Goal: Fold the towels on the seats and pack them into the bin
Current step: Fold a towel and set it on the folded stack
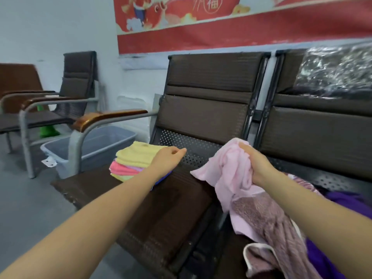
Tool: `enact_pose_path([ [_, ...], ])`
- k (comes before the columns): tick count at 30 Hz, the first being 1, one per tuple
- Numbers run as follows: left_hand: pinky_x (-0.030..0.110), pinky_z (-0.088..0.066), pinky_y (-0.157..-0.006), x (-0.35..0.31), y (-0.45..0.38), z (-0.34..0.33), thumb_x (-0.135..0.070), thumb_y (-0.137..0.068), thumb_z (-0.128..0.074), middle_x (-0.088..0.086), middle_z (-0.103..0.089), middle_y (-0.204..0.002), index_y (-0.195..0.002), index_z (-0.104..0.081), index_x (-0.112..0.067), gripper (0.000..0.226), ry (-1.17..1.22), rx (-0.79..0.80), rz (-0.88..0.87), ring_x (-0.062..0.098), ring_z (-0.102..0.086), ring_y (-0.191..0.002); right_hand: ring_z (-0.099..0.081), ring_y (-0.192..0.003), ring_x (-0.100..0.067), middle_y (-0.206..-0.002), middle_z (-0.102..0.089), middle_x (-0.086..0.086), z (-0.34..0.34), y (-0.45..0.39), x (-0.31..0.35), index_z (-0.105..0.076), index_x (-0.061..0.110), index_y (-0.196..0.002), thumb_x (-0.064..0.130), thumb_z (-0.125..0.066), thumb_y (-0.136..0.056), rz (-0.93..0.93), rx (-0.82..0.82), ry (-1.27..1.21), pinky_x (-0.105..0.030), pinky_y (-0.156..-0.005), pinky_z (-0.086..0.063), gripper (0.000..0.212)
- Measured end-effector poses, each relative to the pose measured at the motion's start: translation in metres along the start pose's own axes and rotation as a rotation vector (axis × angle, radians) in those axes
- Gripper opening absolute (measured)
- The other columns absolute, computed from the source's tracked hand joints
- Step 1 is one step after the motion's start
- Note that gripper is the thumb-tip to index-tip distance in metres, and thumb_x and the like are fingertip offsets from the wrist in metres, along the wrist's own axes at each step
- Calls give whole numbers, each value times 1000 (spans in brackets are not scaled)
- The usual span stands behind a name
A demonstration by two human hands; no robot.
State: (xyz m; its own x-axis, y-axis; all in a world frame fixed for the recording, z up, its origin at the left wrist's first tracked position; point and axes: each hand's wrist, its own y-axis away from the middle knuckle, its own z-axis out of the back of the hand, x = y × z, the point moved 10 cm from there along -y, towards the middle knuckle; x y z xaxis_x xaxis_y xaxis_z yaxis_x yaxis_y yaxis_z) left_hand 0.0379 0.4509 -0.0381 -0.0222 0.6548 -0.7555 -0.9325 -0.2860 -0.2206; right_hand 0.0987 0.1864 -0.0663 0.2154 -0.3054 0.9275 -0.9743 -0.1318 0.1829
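My right hand (pixel 255 164) grips a bunched light pink towel (pixel 227 170), lifted above the brown seat (pixel 161 208). My left hand (pixel 171 157) hovers beside it, fingers loosely curled and holding nothing, just over a stack of folded towels (pixel 132 160) with a yellow one on top. A dusty pink towel (pixel 267 224) and a purple one (pixel 346 200) lie unfolded on the seat to the right. The grey bin (pixel 94 146) stands on the floor left of the seat, behind the armrest.
A wood-topped metal armrest (pixel 108 117) stands between the seat and the bin. More brown chairs (pixel 76 81) line the left wall, with a green cone (pixel 47 129) beneath. A plastic-wrapped bundle (pixel 338 71) leans on the right backrest.
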Motion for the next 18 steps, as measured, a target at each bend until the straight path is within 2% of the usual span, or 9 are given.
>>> enact_pose_path([
  [2,37,-52,-82,-41,22,-14,-44,-95,-48,10,-71,-86,-78,-69,-12,42,163,17,18,23,-65,-82,-60,-71,-19,-84,-62,-3,12,28,42,-59,19,-88,39,-66,-86,85,40,71,-31,-76,-50,21],
  [3,33,-53,-75,-66,38,-28,-42,-96,-48,6,-69,-82,-75,-67,-16,39,264,47,44,19,-63,-74,-60,-73,-20,-85,-63,-3,26,49,67,-60,19,-90,43,-63,-87,142,35,151,-34,-74,-50,25],
  [5,25,-43,-59,-99,58,-50,-42,-98,-46,1,-62,-74,-75,-64,-19,37,427,112,109,13,-55,-61,-61,-80,-21,-93,-64,-5,36,85,103,-61,20,-93,49,-62,-87,211,41,220,-39,-76,-51,30],
  [8,25,-42,-61,-160,105,-97,-45,-98,-44,-1,-59,-71,-80,-64,-16,39,520,247,119,14,-52,-59,-62,-86,-23,-97,-65,-5,85,143,147,-62,22,-95,50,-61,-87,308,27,217,-44,-87,-51,29],
  [10,24,-42,-58,-188,132,-126,-45,-97,-45,-1,-55,-67,-80,-63,-16,38,597,318,121,14,-48,-55,-62,-86,-20,-93,-66,-2,117,172,159,-63,22,-94,47,-61,-88,352,23,184,-42,-86,-51,26],
  [12,23,-40,-55,-208,154,-153,-43,-98,-45,-1,-54,-63,-78,-62,-16,37,622,378,137,14,-46,-52,-61,-88,-17,-91,-65,-2,149,196,159,-65,20,-92,36,-61,-91,393,61,33,-36,-87,-50,17],
  [13,22,-40,-55,-218,166,-172,-42,-98,-44,-1,-55,-64,-79,-62,-15,37,612,419,143,14,-47,-53,-61,-89,-17,-93,-65,-4,178,207,152,-66,17,-92,31,-61,-91,401,25,14,-35,-88,-49,15],
  [16,23,-42,-59,-220,193,-213,-40,-98,-44,0,-59,-72,-83,-63,-15,35,550,496,174,15,-51,-58,-62,-85,-19,-92,-70,-10,256,226,97,-69,10,-90,21,-64,-89,313,-169,197,-33,-81,-48,12],
  [18,23,-43,-59,-210,204,-240,-35,-98,-44,0,-61,-74,-82,-63,-16,31,481,548,191,14,-53,-60,-65,-91,-16,-104,-72,-11,291,234,50,-70,9,-100,23,-71,-82,156,-163,430,-33,-88,-49,23],
])
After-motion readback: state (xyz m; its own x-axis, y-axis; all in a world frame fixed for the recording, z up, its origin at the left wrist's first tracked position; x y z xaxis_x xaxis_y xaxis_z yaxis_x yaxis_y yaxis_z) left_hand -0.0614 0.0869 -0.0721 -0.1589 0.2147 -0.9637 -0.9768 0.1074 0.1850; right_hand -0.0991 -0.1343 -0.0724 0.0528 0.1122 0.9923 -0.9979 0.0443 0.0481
